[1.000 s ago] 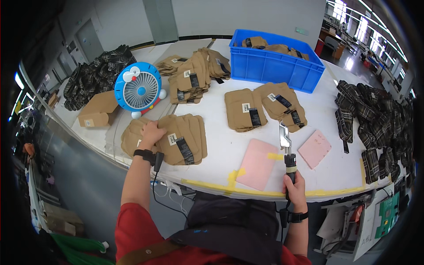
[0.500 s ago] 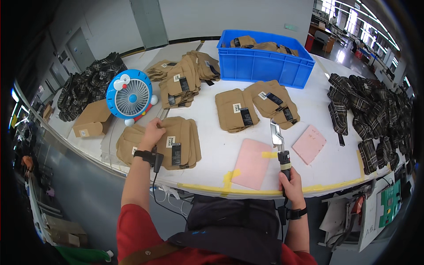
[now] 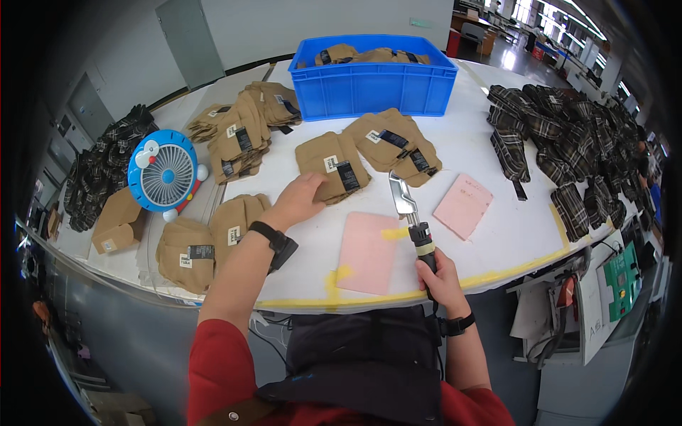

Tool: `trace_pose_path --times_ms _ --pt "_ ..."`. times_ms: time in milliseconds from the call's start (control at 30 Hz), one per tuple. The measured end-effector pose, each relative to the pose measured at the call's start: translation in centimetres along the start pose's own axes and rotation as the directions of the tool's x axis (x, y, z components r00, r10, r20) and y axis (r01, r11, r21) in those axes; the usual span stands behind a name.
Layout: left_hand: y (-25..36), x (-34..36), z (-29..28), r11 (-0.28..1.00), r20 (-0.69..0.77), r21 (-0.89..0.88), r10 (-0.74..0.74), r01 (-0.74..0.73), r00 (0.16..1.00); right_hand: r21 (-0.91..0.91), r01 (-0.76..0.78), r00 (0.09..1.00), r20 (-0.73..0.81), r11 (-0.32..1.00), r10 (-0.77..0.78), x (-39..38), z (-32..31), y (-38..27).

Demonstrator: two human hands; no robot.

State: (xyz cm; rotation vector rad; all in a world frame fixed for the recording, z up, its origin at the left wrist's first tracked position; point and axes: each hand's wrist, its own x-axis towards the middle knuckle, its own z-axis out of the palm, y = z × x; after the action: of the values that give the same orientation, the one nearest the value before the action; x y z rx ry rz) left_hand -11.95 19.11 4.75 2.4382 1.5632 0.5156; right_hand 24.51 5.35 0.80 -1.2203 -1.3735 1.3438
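Observation:
My left hand (image 3: 298, 199) reaches to the near left corner of a stack of khaki fabric pieces (image 3: 320, 153), with its bent fingers closed over that corner. The top piece bears a white label and a black label. In my right hand (image 3: 444, 278) is a corded hot knife (image 3: 424, 245), with a black handle and a shiny metal head pointing away from me. Just beyond its tip lie more khaki pieces (image 3: 387, 131), fanned out. Below my left forearm rest two overlapping khaki piles (image 3: 186, 241), partly hidden by the arm.
A blue crate (image 3: 369, 96) with khaki pieces stands at the back. Pink sheets (image 3: 367, 252) lie near the yellow-taped front edge. On the left are a blue fan (image 3: 142, 177), a cardboard box (image 3: 117, 221) and dark fabric. Plaid fabric (image 3: 547, 135) is heaped at right.
My left hand has moved right, from the left khaki pile to the middle stack's corner. The view has shifted to the right. My right hand still holds the hot knife.

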Motion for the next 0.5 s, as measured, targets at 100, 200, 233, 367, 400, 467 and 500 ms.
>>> trace_pose_path --times_ms 100,200,233,367,400,467,500 --pt "0.4 1.5 1.8 0.995 -0.028 -0.084 -0.061 0.059 0.998 0.018 0.003 1.0 0.023 1.0 -0.003 0.1 -0.2 0.3" --pt "-0.3 2.3 2.2 0.98 0.019 -0.161 -0.118 0.119 0.993 0.015 0.003 1.0 0.017 1.0 -0.003 0.0 -0.5 0.1" --pt "-0.5 2.2 2.2 0.977 0.006 -0.191 -0.097 0.096 0.995 0.021 -0.001 1.0 0.012 1.0 0.0 0.0 -0.5 0.0" --pt "-2.4 2.3 2.2 0.946 -0.003 -0.316 -0.077 0.072 0.997 0.0 0.006 1.0 0.02 1.0 -0.006 0.0 -0.3 -0.3" --pt "-2.9 2.1 2.2 0.947 -0.005 -0.313 -0.078 0.073 0.997 0.002 0.014 1.0 0.026 1.0 -0.014 0.0 -0.2 -0.4" --pt "-0.8 2.5 1.2 0.959 0.022 -0.232 -0.164 0.165 0.986 0.009 0.007 1.0 0.023 1.0 -0.008 0.0 -0.3 -0.2" --pt "0.5 2.6 1.0 0.96 0.024 -0.235 -0.153 0.155 0.988 0.015 0.0 1.0 0.025 1.0 0.0 0.0 -0.4 0.0"
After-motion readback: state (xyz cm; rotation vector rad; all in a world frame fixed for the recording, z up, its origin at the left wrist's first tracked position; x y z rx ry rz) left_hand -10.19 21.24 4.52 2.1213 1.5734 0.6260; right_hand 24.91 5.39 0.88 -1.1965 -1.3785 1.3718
